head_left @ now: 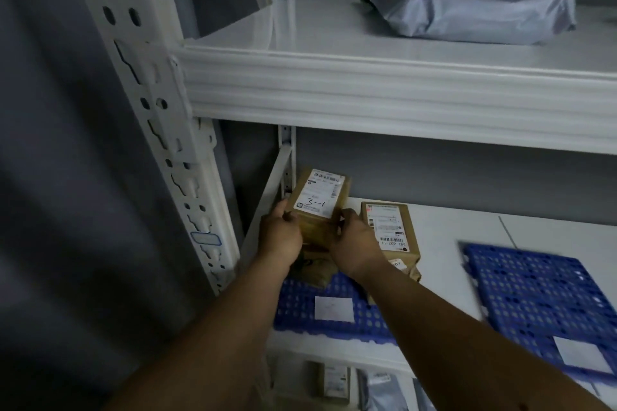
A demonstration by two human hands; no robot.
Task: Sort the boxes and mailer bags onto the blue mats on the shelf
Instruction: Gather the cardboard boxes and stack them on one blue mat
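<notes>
We hold a brown cardboard box (317, 207) labelled "3-1" between our left hand (279, 237) and right hand (355, 245), fingers grasping its sides, above the blue perforated plastic mat (300, 307) at the white metal shelf's (467, 230) left end, beside another brown labelled box (390, 227).

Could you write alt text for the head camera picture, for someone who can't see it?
Two hands, left and right, grip a brown box marked "3-1" at the back left of a white shelf, above a blue mat. A second blue mat lies right; a grey mailer bag sits above.
</notes>
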